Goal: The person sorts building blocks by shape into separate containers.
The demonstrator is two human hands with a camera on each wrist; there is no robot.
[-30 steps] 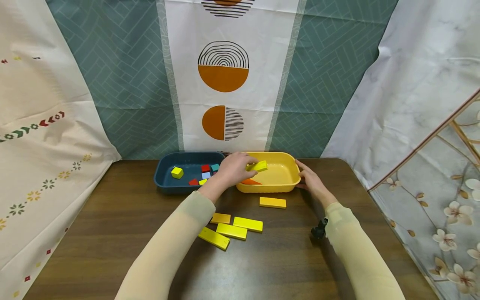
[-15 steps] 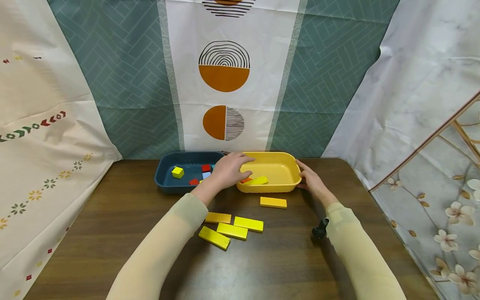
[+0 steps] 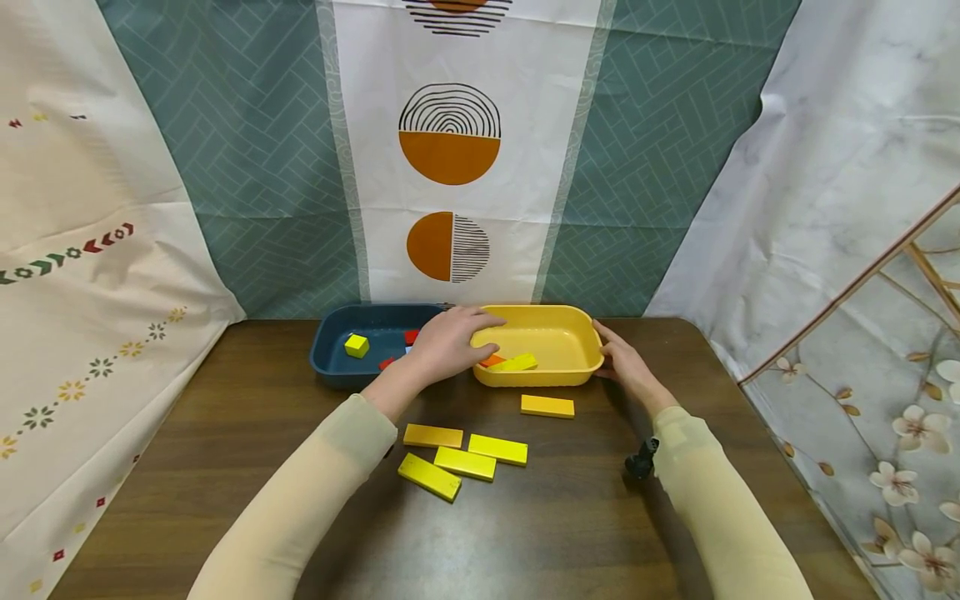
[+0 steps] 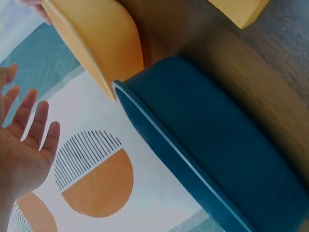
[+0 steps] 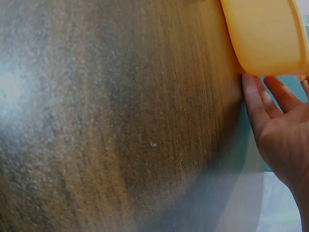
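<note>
A yellow tray (image 3: 577, 373) stands at the back of the brown table (image 3: 225, 467), right beside a dark blue tray (image 3: 324, 357). Inside the yellow tray lie a yellow bar (image 3: 515, 362) and an orange piece (image 3: 492, 360). My left hand (image 3: 448, 340) hovers over the seam between the two trays, fingers straight and holding nothing; the left wrist view shows its open palm (image 4: 21, 145). My right hand (image 3: 621, 360) rests with straight fingers against the yellow tray's right end (image 5: 263, 36).
Several yellow and orange bars lie on the table in front of the trays, one (image 3: 547, 406) near the yellow tray and others (image 3: 465, 457) in a cluster. The blue tray holds a yellow cube (image 3: 356, 345) and small red pieces (image 3: 411, 336). Patterned curtains hang behind and at both sides.
My left hand held a yellow bar above the yellow tray, then let it go; the bar now lies inside and the hand has drawn back slightly left. The right hand has stayed put.
</note>
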